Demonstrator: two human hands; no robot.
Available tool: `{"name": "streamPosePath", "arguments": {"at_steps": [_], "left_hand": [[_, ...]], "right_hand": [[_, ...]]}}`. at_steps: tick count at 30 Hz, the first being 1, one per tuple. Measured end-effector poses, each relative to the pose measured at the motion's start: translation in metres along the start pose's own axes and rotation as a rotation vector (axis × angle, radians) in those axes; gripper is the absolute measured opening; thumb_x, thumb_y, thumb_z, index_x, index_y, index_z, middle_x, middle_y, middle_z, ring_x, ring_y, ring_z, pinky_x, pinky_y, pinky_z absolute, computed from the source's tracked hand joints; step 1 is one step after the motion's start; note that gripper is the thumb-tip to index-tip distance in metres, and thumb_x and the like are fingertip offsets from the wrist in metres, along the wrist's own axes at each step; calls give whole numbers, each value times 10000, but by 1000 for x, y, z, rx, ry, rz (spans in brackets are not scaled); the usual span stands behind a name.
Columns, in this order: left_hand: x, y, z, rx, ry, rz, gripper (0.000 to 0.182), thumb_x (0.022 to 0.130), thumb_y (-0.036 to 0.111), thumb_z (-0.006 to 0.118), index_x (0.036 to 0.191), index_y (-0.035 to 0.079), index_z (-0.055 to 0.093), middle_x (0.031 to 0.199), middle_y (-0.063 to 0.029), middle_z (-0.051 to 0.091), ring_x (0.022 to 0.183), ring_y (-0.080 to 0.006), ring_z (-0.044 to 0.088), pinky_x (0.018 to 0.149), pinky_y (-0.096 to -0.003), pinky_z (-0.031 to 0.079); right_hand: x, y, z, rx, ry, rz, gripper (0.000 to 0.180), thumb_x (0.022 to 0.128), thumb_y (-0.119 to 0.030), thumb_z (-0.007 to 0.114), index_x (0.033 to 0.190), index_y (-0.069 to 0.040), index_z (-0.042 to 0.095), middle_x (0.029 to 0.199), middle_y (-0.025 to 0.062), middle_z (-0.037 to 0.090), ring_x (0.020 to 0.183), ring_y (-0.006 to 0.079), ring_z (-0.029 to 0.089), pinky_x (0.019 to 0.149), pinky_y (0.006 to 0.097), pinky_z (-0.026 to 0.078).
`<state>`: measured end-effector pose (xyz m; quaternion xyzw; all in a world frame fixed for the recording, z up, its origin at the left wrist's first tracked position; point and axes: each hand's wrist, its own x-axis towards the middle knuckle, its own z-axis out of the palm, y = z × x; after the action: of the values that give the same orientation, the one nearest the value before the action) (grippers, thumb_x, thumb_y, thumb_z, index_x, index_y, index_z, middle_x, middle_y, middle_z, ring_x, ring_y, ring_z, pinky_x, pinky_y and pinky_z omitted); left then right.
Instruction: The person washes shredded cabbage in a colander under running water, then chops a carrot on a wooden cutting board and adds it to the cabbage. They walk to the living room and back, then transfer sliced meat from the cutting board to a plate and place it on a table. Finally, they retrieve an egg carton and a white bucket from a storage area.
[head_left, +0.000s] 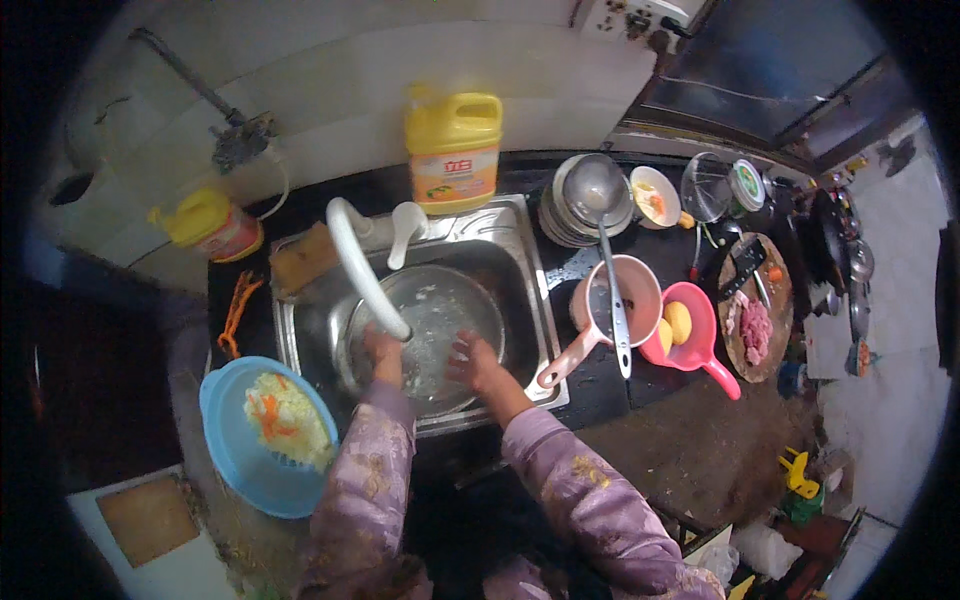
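Observation:
A round metal basin with water in it stands in the stainless steel sink. At the basin's left side is my left hand, partly behind the end of the white faucet; its fingers are hard to make out. My right hand is over the basin's right half, fingers spread, with nothing in it. Left of the sink is a light blue plastic basin holding shredded pale vegetable with orange shreds on top.
Yellow detergent jugs stand behind and left of the sink. To the right are stacked bowls under a metal ladle, a pale pink dipper, a pink strainer with yellow items, and a round chopping board with meat and a cleaver.

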<state>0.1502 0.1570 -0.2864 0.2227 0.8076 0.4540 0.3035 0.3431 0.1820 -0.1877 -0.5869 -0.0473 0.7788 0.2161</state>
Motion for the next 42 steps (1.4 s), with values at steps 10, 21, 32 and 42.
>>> {"name": "streamPosePath", "arguments": {"at_steps": [10,21,32,42], "left_hand": [[-87,83,13,272,-583,112,199,877,141,581,1064,98,633,1054,-148,643,996,-264,612,802,-382,505],[-110,152,-16,-484,-722,-121,275,883,155,532,1149,100,575,918,-28,544,761,-135,541,660,-265,460],[-146,210,-78,-486,-807,91,429,888,388,533,1171,71,590,1107,-91,613,1059,-256,583,864,-414,505],[-141,162,-96,557,-335,603,165,806,191,535,761,96,663,814,-106,646,838,-270,637,756,-425,468]], "right_hand": [[30,26,14,303,-341,-53,265,948,-313,459,1012,-91,590,977,102,621,878,260,605,791,421,496],[-54,-3,50,-65,-269,-296,303,915,-364,476,944,-88,598,787,94,604,702,213,602,586,335,470],[-157,-49,31,-235,-856,-342,500,889,-563,512,1082,-106,570,975,86,623,841,215,650,650,335,543],[-150,-8,-7,-1379,-209,-777,247,808,-197,600,976,-32,675,903,165,681,762,272,678,699,368,522]]}}
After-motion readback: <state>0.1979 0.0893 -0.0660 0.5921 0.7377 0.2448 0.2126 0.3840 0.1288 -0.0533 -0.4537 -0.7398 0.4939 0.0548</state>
